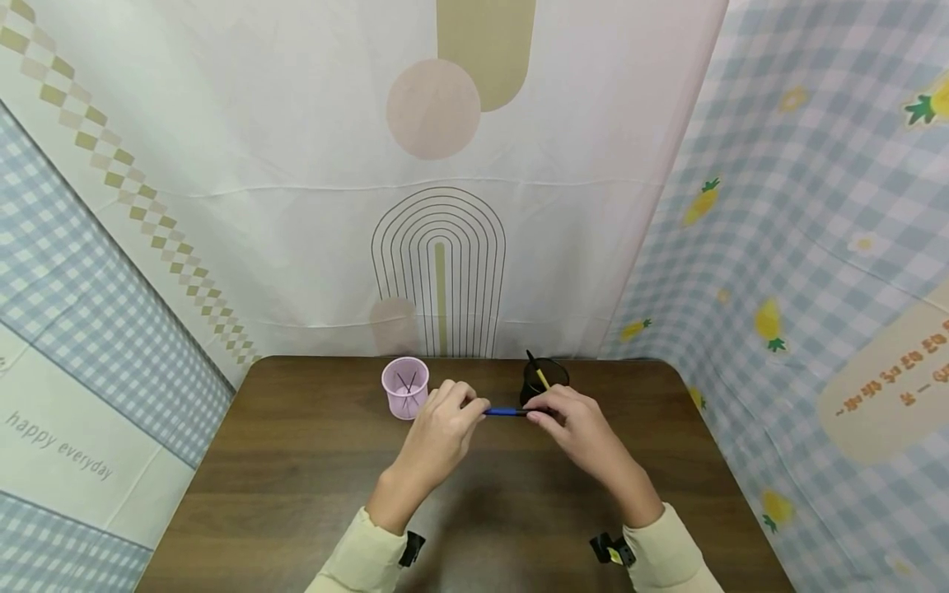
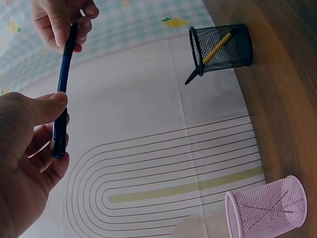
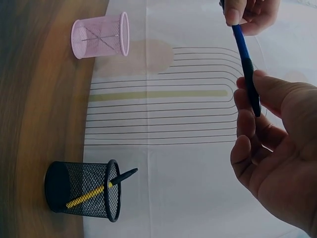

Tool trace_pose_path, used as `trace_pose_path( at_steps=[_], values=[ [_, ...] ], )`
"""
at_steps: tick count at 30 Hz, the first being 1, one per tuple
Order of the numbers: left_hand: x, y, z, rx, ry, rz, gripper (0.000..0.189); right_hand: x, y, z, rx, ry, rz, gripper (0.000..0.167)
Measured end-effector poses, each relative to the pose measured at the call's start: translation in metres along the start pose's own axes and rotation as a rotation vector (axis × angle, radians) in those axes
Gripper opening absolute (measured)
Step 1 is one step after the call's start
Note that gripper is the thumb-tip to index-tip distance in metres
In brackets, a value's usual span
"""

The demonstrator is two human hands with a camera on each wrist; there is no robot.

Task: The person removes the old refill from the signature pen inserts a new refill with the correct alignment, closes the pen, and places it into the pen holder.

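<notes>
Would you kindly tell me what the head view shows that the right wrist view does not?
Only the head view shows the cream sleeves and the "happy everyday" lettering.

Only the right wrist view shows the dark tip of the blue pen and the lower end of the yellow pen through the mesh of the black cup.

Both show the left hand and right hand holding the blue pen, plus the pink cup.

Brown wood-grain table (image 1: pixel 296 469), pink mesh cup (image 1: pixel 401 407) and black mesh cup (image 3: pixel 89 177) upright near its far edge.

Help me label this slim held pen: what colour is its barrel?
Blue barrel, clearest in the right wrist view.
</notes>
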State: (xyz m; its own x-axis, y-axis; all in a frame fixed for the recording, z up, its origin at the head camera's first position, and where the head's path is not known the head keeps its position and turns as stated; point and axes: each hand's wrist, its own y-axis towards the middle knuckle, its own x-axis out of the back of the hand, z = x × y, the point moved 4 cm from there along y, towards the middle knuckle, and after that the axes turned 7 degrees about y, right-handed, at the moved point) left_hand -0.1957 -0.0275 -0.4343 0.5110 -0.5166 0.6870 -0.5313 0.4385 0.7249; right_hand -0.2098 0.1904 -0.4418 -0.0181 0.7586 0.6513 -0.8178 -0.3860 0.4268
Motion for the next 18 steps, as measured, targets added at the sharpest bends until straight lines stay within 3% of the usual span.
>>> trace_pose_path(
  at_steps=[18],
  values=[
    [-0.0011,0.0005,0.0000,0.017,-0.019,0.040,0.008,-0.0007,-0.0012,0.0039,0.011,0.012,-0.061,0.020]
  ],
)
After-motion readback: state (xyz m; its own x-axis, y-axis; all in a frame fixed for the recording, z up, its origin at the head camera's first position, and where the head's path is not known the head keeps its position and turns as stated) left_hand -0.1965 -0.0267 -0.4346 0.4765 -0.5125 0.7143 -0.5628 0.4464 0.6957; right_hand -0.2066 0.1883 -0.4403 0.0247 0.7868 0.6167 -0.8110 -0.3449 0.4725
